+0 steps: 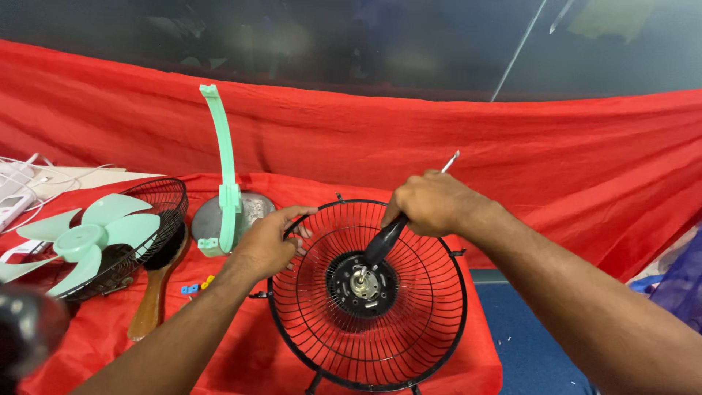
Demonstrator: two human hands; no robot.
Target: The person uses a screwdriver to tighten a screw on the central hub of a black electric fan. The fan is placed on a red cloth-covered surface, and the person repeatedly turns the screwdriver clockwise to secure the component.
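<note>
Work on the black rear fan guard (365, 336) is partly done: the green blade (88, 238) already lies off on the front grille (157, 201) at the left. My left hand (267, 245) grips the guard's rim with closed fingers. My right hand (431, 203) is closed around the screwdriver (384, 241), its tip at the motor hub (363, 284) in the middle of the counter (241, 351). Hub fastenings are left, I judge.

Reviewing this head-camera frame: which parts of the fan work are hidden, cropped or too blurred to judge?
- Screwdriver handle: hidden inside the right hand.
- Its tip at the motor hub: too small to tell whether it engages a screw.
- Rear grille: bottom cut off by the frame edge.
- Left hand: fingertips partly behind the wires.
- Dark object, lower left: blurred, unidentifiable.
- Small coloured pieces: too small.
</note>
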